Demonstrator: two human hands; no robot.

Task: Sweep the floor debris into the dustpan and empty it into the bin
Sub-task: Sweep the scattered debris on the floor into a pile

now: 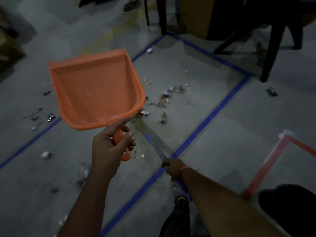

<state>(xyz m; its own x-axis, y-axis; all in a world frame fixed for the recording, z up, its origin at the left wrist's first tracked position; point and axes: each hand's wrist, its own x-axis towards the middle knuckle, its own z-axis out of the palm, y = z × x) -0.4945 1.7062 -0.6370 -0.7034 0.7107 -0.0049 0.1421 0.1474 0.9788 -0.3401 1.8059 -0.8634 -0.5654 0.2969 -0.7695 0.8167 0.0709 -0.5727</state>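
My left hand (109,147) grips the handle of an orange dustpan (95,89) and holds it up above the floor, its pan nearly bare but for a few specks. My right hand (172,168) grips the blue-and-purple handle of a broom (153,144). The broom's bristles (139,121) touch the grey floor just right of the dustpan. Scattered debris (164,98), paper scraps and foil bits, lies on the floor ahead of the bristles. More scraps (46,154) lie to the left of my left arm. No bin is in view.
Blue tape lines (215,113) mark a rectangle on the floor, and red tape (266,168) marks a corner at right. Dark chair legs (271,53) and a table stand at the back right. A dark round object (289,206) sits at lower right. Someone's shoe (131,5) shows at the top.
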